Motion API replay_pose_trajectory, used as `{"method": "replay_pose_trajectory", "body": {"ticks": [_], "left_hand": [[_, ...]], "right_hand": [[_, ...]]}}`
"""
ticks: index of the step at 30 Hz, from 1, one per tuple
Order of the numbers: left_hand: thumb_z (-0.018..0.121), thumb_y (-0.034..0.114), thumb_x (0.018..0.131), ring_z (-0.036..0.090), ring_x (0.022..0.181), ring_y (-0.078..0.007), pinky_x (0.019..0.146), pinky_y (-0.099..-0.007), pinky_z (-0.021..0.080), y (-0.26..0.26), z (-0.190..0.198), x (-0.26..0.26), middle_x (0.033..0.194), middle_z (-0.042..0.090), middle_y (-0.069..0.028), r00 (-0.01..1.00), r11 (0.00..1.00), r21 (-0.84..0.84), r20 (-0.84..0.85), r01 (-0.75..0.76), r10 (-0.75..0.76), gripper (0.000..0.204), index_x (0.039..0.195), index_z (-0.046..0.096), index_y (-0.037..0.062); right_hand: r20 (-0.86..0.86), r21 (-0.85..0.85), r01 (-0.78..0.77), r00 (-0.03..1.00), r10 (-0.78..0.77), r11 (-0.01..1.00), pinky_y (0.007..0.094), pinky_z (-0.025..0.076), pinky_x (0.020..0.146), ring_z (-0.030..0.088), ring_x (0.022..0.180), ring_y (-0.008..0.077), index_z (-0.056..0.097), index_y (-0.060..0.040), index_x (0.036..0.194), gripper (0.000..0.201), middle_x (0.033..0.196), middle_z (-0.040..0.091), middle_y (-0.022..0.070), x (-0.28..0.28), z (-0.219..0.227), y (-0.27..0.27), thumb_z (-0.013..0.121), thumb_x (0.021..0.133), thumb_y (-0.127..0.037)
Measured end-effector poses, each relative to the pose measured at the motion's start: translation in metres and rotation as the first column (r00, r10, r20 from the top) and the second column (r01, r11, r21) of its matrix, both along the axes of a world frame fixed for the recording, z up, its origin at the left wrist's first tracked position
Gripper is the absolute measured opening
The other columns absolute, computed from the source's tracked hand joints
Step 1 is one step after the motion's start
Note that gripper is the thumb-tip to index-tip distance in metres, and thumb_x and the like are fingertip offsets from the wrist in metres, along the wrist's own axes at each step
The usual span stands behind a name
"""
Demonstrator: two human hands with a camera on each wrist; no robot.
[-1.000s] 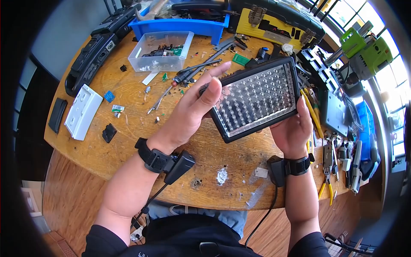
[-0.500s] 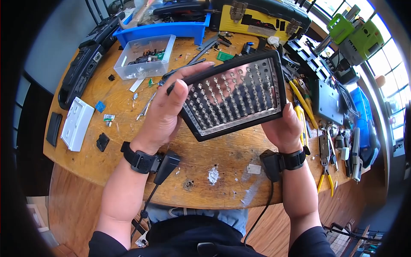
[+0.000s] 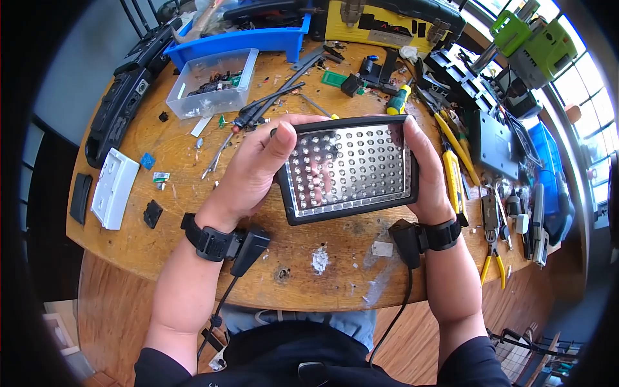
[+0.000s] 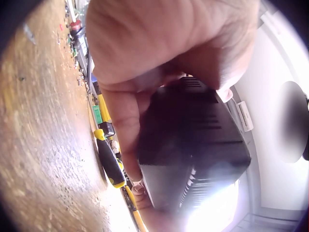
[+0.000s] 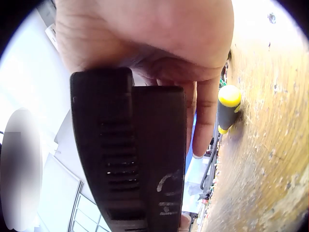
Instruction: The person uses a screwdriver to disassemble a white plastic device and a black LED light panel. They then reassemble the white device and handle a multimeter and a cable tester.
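Note:
A black LED light panel (image 3: 351, 164), its face set with rows of small clear LEDs, is held above the workbench with that face towards me. My left hand (image 3: 248, 171) grips its left end, thumb over the front edge at the upper left corner and fingers behind. At the opposite end my right hand (image 3: 429, 174) holds on, its thumb along the right edge near the top corner. Both wrist views show the slotted black housing (image 4: 193, 130) between palm and fingers. Fingers (image 5: 205, 116) of the right hand reach behind the housing, largely hidden by it.
Beyond the panel lies a screwdriver (image 3: 398, 100) with a yellow-tipped handle. A clear bin of small parts (image 3: 213, 97) and a white plastic housing (image 3: 115, 188) are to the left. Pliers (image 3: 492, 226) and a yellow utility knife (image 3: 453, 180) lie at right, near a green drill (image 3: 541, 55).
The panel has turned from a slant, right end raised, to nearly level and come slightly lower. My right thumb has gone from its lower right corner up to the top right.

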State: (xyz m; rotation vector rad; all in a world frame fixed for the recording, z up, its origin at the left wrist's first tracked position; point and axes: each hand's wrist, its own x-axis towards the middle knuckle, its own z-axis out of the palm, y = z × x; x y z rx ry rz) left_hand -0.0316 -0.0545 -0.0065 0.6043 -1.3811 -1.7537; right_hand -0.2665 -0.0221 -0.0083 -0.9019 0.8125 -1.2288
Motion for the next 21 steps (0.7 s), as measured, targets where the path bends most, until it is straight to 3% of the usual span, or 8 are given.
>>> {"method": "replay_pose_trajectory", "body": {"ticks": [1, 7, 8, 12, 16, 21], "left_hand": [[0.051, 0.063, 0.087, 0.064, 0.094, -0.0121, 0.086, -0.0254, 0.050, 0.000, -0.001, 0.000, 0.109, 0.064, -0.0102, 1.000, 1.000, 0.000, 0.001, -0.001, 0.001, 0.076, 0.125, 0.051, -0.0041], [0.060, 0.066, 0.080, 0.061, 0.100, -0.0121, 0.084, -0.0249, 0.051, -0.001, -0.003, 0.000, 0.112, 0.062, -0.0097, 1.000, 0.997, -0.082, -0.004, -0.010, 0.010, 0.091, 0.136, 0.041, -0.0021], [0.067, 0.063, 0.077, 0.059, 0.107, -0.0161, 0.095, -0.0284, 0.045, -0.002, -0.003, 0.002, 0.120, 0.058, -0.0113, 1.000, 0.999, -0.033, -0.001, 0.019, -0.019, 0.096, 0.141, 0.035, 0.0002], [0.075, 0.054, 0.075, 0.048, 0.122, -0.0224, 0.105, -0.0341, 0.035, 0.004, 0.006, -0.001, 0.128, 0.051, -0.0142, 0.993, 0.997, -0.074, 0.119, -0.008, 0.017, 0.105, 0.148, 0.022, 0.0011], [0.076, 0.052, 0.075, 0.051, 0.118, -0.0213, 0.101, -0.0323, 0.039, 0.005, 0.008, -0.002, 0.125, 0.053, -0.0137, 0.984, 0.991, -0.123, 0.168, -0.042, 0.063, 0.103, 0.147, 0.023, 0.0000], [0.074, 0.050, 0.078, 0.058, 0.099, -0.0158, 0.086, -0.0264, 0.047, 0.004, 0.008, -0.002, 0.116, 0.058, -0.0117, 0.987, 0.991, -0.127, 0.152, -0.038, 0.058, 0.097, 0.146, 0.026, 0.0006]], "right_hand": [[-0.038, 0.017, -0.008, 0.999, 0.009, 1.000, 0.0303, 0.051, 0.087, 0.065, 0.097, 0.0179, 0.054, 0.0015, 0.124, 0.056, 0.112, 0.065, 0.0127, -0.002, -0.001, 0.000, 0.045, 0.097, -0.046], [0.093, 0.040, 0.034, 0.995, -0.038, 0.999, 0.0291, 0.053, 0.080, 0.067, 0.087, 0.0163, 0.060, -0.0025, 0.114, 0.046, 0.102, 0.068, 0.0102, -0.001, 0.001, 0.000, 0.050, 0.096, -0.044], [0.114, 0.025, 0.058, 0.992, -0.061, 0.998, 0.0292, 0.054, 0.079, 0.067, 0.086, 0.0161, 0.060, -0.0029, 0.113, 0.045, 0.102, 0.068, 0.0101, 0.000, 0.001, 0.000, 0.050, 0.096, -0.043], [0.139, 0.002, 0.096, 0.986, -0.095, 0.995, 0.0300, 0.054, 0.079, 0.067, 0.086, 0.0164, 0.060, -0.0029, 0.113, 0.043, 0.102, 0.068, 0.0102, -0.001, -0.002, -0.002, 0.049, 0.097, -0.041], [0.132, -0.002, 0.118, 0.984, -0.117, 0.993, 0.0306, 0.055, 0.080, 0.067, 0.088, 0.0170, 0.060, -0.0025, 0.113, 0.044, 0.104, 0.068, 0.0107, 0.000, -0.002, -0.002, 0.048, 0.097, -0.041], [0.089, 0.004, 0.140, 0.986, -0.140, 0.990, 0.0307, 0.055, 0.081, 0.067, 0.089, 0.0176, 0.059, -0.0016, 0.115, 0.046, 0.106, 0.067, 0.0117, 0.000, -0.004, -0.003, 0.047, 0.098, -0.042]]}}
